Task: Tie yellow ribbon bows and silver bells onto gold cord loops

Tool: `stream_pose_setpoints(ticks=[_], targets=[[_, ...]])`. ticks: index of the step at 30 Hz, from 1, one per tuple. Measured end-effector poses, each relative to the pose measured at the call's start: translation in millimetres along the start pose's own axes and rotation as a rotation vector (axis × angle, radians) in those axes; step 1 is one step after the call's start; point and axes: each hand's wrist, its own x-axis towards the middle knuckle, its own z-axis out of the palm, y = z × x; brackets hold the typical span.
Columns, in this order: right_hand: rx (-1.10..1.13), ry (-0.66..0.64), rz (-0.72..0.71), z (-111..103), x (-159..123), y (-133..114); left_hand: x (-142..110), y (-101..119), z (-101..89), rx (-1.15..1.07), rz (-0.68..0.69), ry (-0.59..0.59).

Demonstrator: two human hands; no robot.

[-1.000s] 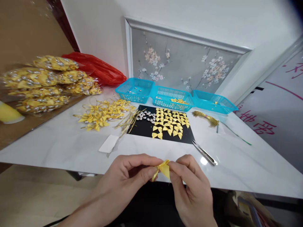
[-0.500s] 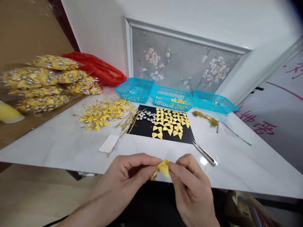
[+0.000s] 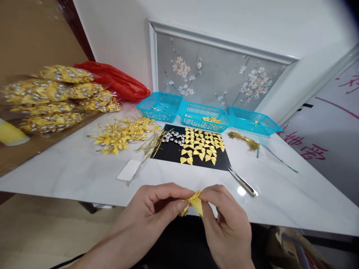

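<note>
A small yellow ribbon bow (image 3: 195,203) is held just over the table's front edge. My left hand (image 3: 165,205) pinches its left side between thumb and forefinger. On the other side my right hand (image 3: 226,218) has its thumb and fingertips closed on the bow's right loop. Beyond the hands lies a black mat (image 3: 168,154) with rows of yellow bows (image 3: 199,145) and a cluster of silver heart-shaped beads (image 3: 173,137). Gold twist ties (image 3: 153,145) lie across the mat's left edge. What sits behind the held bow is hidden by the fingers.
Scissors or snips (image 3: 242,182) lie right of the mat, near a bundle of gold ties (image 3: 244,141). Blue baskets (image 3: 206,108) line the wall. Finished-looking bows with ties (image 3: 120,136) are heaped at left, a white card (image 3: 129,170) before them. Bagged bows (image 3: 50,97) are stacked far left.
My right forefinger and thumb have shifted onto the bow's right loop. The bow has moved slightly right and tilted a little. Things on the table have stayed put.
</note>
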Motion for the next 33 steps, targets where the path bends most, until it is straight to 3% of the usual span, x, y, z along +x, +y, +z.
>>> stream_pose_setpoints(ticks=[4, 9, 12, 15, 18, 22, 28, 33], targets=[[-0.102, 0.007, 0.007, -3, 0, 1, 2, 3, 2.8, 0.026, 0.071, 0.042], [-0.266, 0.074, -0.189, -7, 4, -7, 5, 1, 6.9, 0.151, 0.218, 0.142], [-0.274, 0.025, -0.278, -2, 6, -10, 6, -2, 7.6, 0.207, 0.278, 0.159], [-0.309, -0.032, -0.372, 4, 8, -7, 6, -1, 6.7, 0.225, 0.286, 0.154], [-0.387, -0.002, -0.442, 8, 8, -3, 7, 2, 6.0, 0.207, 0.245, 0.162], [-0.269, 0.095, -0.430, 9, 8, -8, 7, 3, 5.4, 0.164, 0.169, 0.178], [-0.132, 0.130, -0.368, 8, 9, -19, 10, -3, 0.5, 0.184, 0.163, 0.238], [-0.227, 0.007, -0.370, 11, 9, -1, 11, -4, 1.5, 0.171, 0.200, 0.202]])
